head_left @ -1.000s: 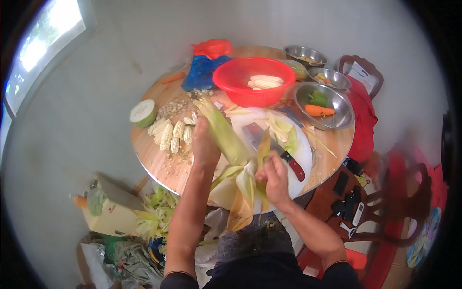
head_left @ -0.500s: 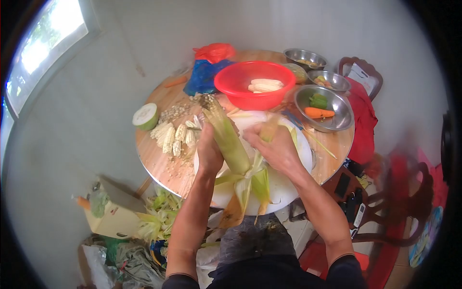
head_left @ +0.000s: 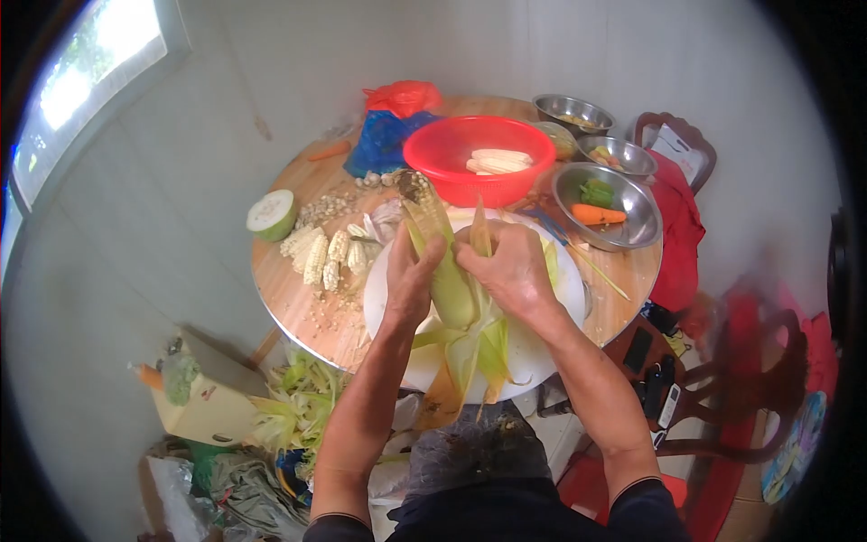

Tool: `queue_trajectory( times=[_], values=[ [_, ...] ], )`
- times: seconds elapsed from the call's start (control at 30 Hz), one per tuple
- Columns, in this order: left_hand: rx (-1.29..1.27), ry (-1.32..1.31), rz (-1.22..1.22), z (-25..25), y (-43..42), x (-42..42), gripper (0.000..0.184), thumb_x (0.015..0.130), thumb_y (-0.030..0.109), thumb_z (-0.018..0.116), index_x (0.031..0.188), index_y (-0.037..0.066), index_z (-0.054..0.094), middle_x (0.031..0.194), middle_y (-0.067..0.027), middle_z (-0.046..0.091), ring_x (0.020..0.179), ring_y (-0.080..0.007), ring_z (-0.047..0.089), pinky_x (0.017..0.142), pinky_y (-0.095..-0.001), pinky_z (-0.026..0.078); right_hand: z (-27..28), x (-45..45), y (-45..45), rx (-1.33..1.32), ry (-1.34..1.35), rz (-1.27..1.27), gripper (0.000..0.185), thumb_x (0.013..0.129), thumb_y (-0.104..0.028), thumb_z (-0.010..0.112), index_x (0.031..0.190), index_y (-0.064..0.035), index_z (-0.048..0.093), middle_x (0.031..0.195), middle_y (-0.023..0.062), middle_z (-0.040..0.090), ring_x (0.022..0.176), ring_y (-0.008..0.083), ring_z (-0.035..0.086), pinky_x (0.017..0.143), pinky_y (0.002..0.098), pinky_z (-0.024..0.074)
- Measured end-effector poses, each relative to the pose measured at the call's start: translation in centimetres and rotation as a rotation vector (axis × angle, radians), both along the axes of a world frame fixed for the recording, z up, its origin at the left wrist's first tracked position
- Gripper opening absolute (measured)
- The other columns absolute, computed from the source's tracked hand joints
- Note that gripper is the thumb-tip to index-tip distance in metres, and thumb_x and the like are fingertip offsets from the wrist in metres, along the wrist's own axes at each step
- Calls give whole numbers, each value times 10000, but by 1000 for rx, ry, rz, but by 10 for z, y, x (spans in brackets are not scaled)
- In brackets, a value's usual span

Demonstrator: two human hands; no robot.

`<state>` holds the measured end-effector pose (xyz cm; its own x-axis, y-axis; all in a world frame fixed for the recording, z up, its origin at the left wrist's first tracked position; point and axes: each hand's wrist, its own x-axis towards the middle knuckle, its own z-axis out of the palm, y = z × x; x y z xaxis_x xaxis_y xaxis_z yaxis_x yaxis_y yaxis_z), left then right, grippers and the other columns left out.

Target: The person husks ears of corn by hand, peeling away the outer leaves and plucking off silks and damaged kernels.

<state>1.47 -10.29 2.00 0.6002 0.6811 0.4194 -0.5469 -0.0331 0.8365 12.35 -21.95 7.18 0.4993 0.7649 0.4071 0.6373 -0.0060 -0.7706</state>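
As the corn ear (head_left: 453,296) tilts between them, both hands (head_left: 411,282) (head_left: 515,268) pinch its husk (head_left: 481,231).

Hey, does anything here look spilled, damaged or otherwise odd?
Yes. Loose pale kernels lie scattered on the bare tabletop near the short corn pieces, not in any container. The partly husked corn ear also looks damaged: its far tip is dark and discoloured.

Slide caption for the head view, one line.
Left hand holds a partly husked corn ear over a white board; right hand pinches a husk strip.
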Motion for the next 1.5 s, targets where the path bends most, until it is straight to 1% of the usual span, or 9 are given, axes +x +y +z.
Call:
queue_trajectory(
  times=[0.23,0.33,0.5,0.63,0.83,0.93,1.1,1.43,1.5],
  values=[
    [70,16,-70,-1,-2,-5,484,989,335,654,1300,-9,517,1178,-79,610,1064,-163,582,921,-318,483,-9,10,0,-6,-29,-113,274,856,-251,696,979,-17,768,801,215,711,776,333,723,727,402,550],
    [-1,8,-69,-8,2,-2,499,1009,383,617,1310,-2,515,1191,-83,607,1067,-164,578,939,-314,470,-12,20,1,159,302,145,225,891,-191,675,986,-8,764,834,204,710,768,287,715,723,351,544],
    [27,-14,-152,0,-4,0,546,1017,437,591,1332,-2,509,1206,-83,601,1080,-162,566,949,-315,457,5,15,-4,261,-33,66,185,896,-154,693,995,-15,765,856,139,734,736,182,687,693,302,518],
    [113,35,-148,2,-7,1,594,1016,470,581,1356,-10,504,1213,-78,597,1103,-170,554,967,-323,442,8,16,-9,282,-103,-5,167,884,-148,712,956,-6,761,860,127,734,728,150,673,671,296,506],
    [113,10,-230,1,-11,3,619,1030,454,564,1420,-16,469,1240,-75,589,1123,-180,552,980,-331,440,14,23,-7,390,366,205,274,928,-172,731,1111,31,702,986,88,742,762,113,650,643,297,516],
    [74,-46,-285,6,-18,5,627,1038,451,556,1442,-16,446,1261,-73,580,1132,-176,551,984,-333,443,30,25,-14,310,395,268,302,941,-170,732,1152,34,660,978,48,715,788,86,634,647,258,515],
    [26,-32,-361,11,-23,0,636,1046,445,542,1469,-14,416,1287,-63,559,1150,-160,537,980,-314,443,39,42,-18,151,396,421,189,937,-159,733,1018,-14,642,876,-4,654,765,55,605,655,230,513],
    [51,-11,-394,5,-25,2,663,1037,517,541,1441,1,442,1183,-49,582,1060,-136,555,896,-291,466,52,38,-32,91,424,347,198,958,-184,692,1026,2,688,897,-9,673,799,60,623,678,226,523],
    [65,39,-376,-1,-21,3,672,1037,522,540,1453,4,439,1211,-51,575,1088,-139,547,920,-297,460,53,36,-32,137,350,272,196,909,-164,701,950,25,722,814,26,698,735,69,631,654,247,521]
  ],
)
